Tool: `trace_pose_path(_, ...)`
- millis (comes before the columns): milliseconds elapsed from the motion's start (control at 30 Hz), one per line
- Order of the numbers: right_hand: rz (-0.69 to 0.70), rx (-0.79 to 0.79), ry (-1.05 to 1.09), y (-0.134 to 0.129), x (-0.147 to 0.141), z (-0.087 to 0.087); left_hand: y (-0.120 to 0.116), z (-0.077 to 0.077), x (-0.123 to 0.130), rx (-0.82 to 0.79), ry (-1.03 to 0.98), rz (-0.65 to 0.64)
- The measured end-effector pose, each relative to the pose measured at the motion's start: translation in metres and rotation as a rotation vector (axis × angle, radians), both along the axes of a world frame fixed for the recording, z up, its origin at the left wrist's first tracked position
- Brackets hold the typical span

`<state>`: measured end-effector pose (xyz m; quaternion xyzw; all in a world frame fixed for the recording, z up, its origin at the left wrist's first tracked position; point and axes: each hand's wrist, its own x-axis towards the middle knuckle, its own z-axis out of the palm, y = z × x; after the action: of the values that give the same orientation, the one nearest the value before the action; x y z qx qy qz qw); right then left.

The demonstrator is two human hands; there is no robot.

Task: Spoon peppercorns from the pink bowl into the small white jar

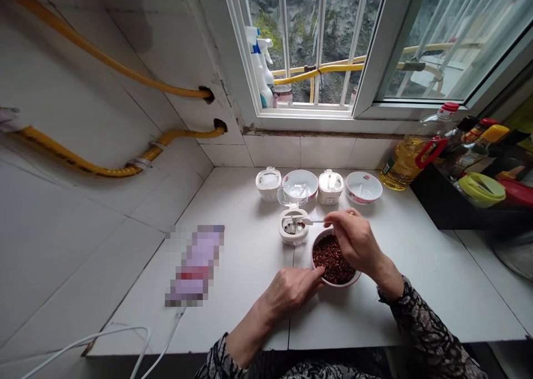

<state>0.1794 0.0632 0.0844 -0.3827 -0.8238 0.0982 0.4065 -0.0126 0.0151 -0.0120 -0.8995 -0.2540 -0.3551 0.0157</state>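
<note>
My left hand [293,287] grips the near left rim of a white bowl [342,284], its thumb over the edge. The bowl is filled with small reddish-brown grains that look like Sichuan peppercorns [333,259]. Between the fingers of my right hand [353,237] is a small white spoon [314,221], whose head is over the mouth of an open seasoning jar [293,238]. The jar's clear lid [292,194] stands flipped back. A few dark grains show inside it. What lies on the spoon's head is too small to tell.
Behind stand two lidded seasoning jars [268,185] and two white bowls [364,189]. An oil bottle [400,162] and a black rack [437,201] of condiments are at right. A pixelated purple object [200,262] with a white cable [169,337] lies left. Yellow hoses [112,170] run along the wall.
</note>
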Motion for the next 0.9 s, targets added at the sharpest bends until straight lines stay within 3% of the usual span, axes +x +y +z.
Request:
trace_pose_path(133,-0.080,-0.105,-0.032,-0.002,0.022,0.004,0.000,0.001,0.000,-0.009,-0.013,-0.018)
trace_pose_path(333,-0.024,-0.309,-0.160,-0.002,0.024,-0.022,0.000,0.000,0.000,-0.017,-0.002,-0.017)
trace_pose_path(467,-0.072,-0.416,-0.060,-0.001,0.021,-0.029,0.000,0.000,0.000,-0.024,-0.001,-0.020)
trace_pose_path(900,-0.112,-0.666,0.350,0.001,0.026,-0.025,0.000,-0.001,0.000,-0.004,-0.014,-0.017)
